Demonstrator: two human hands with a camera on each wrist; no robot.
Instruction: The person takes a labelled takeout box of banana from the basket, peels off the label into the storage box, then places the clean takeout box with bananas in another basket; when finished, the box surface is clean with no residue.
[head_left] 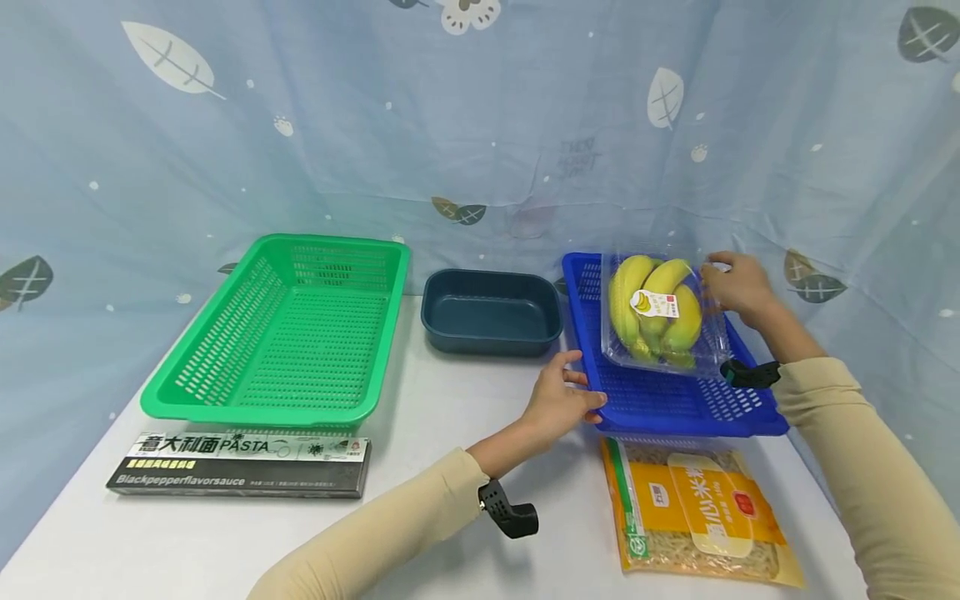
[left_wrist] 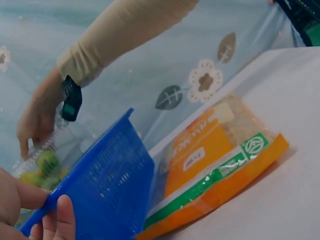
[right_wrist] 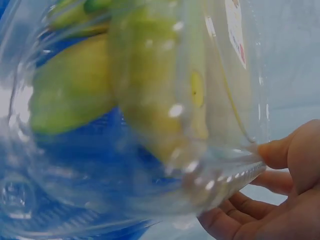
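Note:
A clear plastic box of bananas (head_left: 654,312) with a white label is over the blue basket (head_left: 660,408). My right hand (head_left: 738,285) pinches the box's right edge; the right wrist view shows the thumb on top of the rim and fingers beneath it (right_wrist: 280,190). With my left hand (head_left: 558,400) I grip the basket's left rim near its front corner, thumb on one side and fingers on the other in the left wrist view (left_wrist: 45,210). Whether the box touches the basket floor I cannot tell.
A packet of rice noodles (head_left: 697,512) lies in front of the blue basket. Left of it stand a dark blue tub (head_left: 491,340) and a green basket (head_left: 255,412). A black pasta box (head_left: 240,479) lies at the front left. A patterned curtain (head_left: 480,125) hangs behind.

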